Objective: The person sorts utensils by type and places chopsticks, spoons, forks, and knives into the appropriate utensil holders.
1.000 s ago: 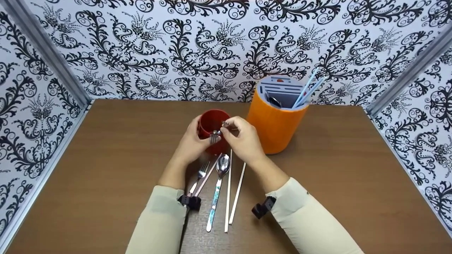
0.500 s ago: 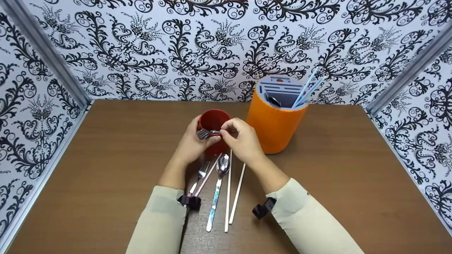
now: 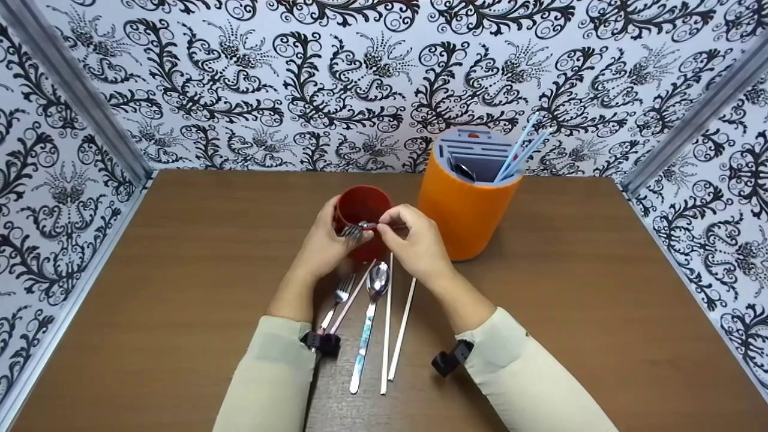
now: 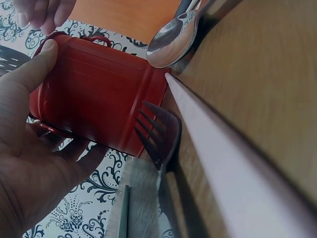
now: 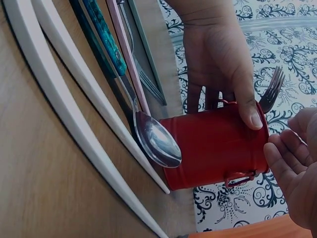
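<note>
My left hand [image 3: 327,243] grips a red metal cup [image 4: 94,94] with small looped handles, its thumb over the rim. The cup stands upright on the table. At the rim, the tines of a fork [image 3: 353,231] stick out beside the left thumb; most of its handle is hidden. My right hand [image 3: 414,240] pinches at the fork's neck with thumb and forefinger, over the near side of the rim. In the right wrist view, the right fingertips [image 5: 271,148] sit right at the rim, and the fork head [image 5: 272,91] shows behind the left thumb.
In front of the cup lie a second fork [image 3: 343,292], a pink chopstick [image 3: 353,303], a spoon [image 3: 378,280] with a turquoise handle and two white chopsticks [image 3: 387,336]. Close to the right hand stands an orange utensil holder [image 3: 465,219] with light blue chopsticks [image 3: 517,150] and a dark spoon [image 3: 464,172].
The fork's tines have swung from pointing toward me to pointing left, then slightly back. My right fingers have come down to the rim. The cup and my left hand stay put.
</note>
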### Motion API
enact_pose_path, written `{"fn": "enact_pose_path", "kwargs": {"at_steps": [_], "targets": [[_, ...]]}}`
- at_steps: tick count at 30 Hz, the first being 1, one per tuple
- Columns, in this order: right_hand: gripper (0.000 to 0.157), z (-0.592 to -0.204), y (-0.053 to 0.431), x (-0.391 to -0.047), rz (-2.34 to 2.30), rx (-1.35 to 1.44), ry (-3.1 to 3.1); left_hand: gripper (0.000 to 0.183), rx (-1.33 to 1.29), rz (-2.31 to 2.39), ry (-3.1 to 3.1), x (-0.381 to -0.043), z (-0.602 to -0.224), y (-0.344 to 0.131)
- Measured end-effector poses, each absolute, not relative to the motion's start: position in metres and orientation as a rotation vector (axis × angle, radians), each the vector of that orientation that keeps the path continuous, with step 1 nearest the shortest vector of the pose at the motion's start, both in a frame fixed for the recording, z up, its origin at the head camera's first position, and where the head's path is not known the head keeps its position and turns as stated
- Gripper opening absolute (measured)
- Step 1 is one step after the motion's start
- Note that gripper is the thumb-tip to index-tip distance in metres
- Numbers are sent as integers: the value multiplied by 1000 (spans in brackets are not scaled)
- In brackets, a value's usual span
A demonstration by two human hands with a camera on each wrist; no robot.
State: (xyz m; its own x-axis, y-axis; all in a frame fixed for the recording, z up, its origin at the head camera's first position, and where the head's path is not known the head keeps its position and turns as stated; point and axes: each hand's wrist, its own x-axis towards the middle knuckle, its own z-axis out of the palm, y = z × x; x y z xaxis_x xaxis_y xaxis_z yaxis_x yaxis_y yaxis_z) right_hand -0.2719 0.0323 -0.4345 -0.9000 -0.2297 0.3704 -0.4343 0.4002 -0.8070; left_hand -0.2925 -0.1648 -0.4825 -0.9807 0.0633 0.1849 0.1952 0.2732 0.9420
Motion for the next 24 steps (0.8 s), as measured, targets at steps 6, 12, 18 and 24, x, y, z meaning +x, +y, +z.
{"fn": "enact_pose_path", "kwargs": {"at_steps": [6, 12, 18, 24], "targets": [[7, -439, 42, -267, 1530, 564, -2457, 93, -246, -1806, -2428, -292, -482, -165], [8, -440, 55, -259, 1543, 533, -2450, 91, -247, -1830, -2425, -291, -482, -165], [10, -442, 66, -250, 1570, 478, -2469, 91, -244, -1839, -2418, -291, -482, -165], [10, -449, 75, -243, 1641, 424, -2464, 92, -237, -1820, -2437, -291, -482, -166]]}}
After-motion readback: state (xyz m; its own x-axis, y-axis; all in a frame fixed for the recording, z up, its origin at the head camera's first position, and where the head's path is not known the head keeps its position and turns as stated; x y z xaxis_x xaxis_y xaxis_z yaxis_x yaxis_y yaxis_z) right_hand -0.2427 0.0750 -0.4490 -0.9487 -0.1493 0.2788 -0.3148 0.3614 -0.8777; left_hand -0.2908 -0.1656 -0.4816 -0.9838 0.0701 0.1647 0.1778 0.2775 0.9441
